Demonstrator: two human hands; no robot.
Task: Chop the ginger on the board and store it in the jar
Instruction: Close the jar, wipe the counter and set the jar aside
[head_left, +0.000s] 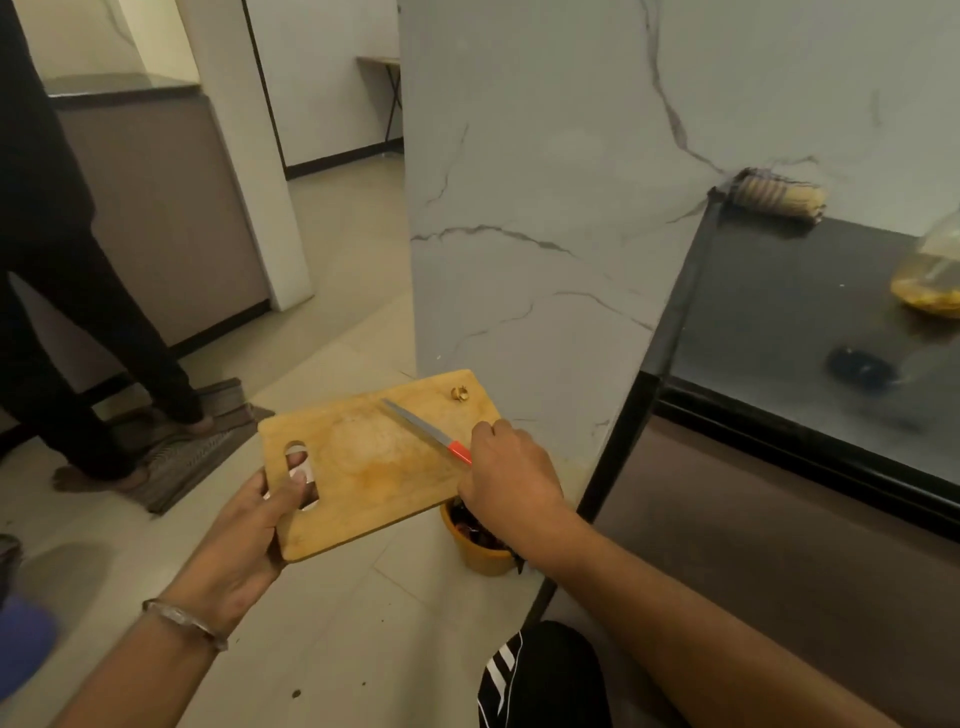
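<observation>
My left hand (254, 530) grips the wooden chopping board (374, 467) by its handle end, thumb through the slot, and holds it in the air over the floor. My right hand (511, 475) holds a knife (426, 431) by its red handle, the blade lying flat across the board's top. A small scrap of ginger (460, 393) sits near the board's far corner. The glass jar (930, 275), with yellowish pieces at its bottom, stands on the dark counter (779, 312) at the far right edge.
An orange bin (480, 543) with dark waste stands on the floor right under the board's near right corner and my right wrist. A marble pillar (530, 234) rises behind. A person in dark trousers (88, 338) stands on a mat at left. A black lid-like object (860, 366) lies on the counter.
</observation>
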